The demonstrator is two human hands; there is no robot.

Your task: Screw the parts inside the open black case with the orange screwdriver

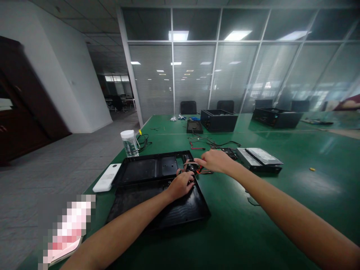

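Observation:
Two black panels lie side by side on the green table: a far black panel [140, 170] with raised edges and an opening, and a near black panel [168, 213]. My left hand [181, 184] rests over the panels' right part, its fingers curled in; what they grip is hidden. Just beyond it, a bundle of multicoloured wires [189, 163] loops out. My right hand [215, 160] is closed on a slim red tool [200, 169], pointing down beside the wires; its exact kind is hard to make out.
Left of the panels are a white power-bank-like device [107, 178], a clear lidded bottle [129, 143] and a blurred-out phone-like item [67, 236]. Right stands a drive bay with metal drives [260, 157]. Black computer cases [218, 120] and loose cables [225, 144] lie farther back.

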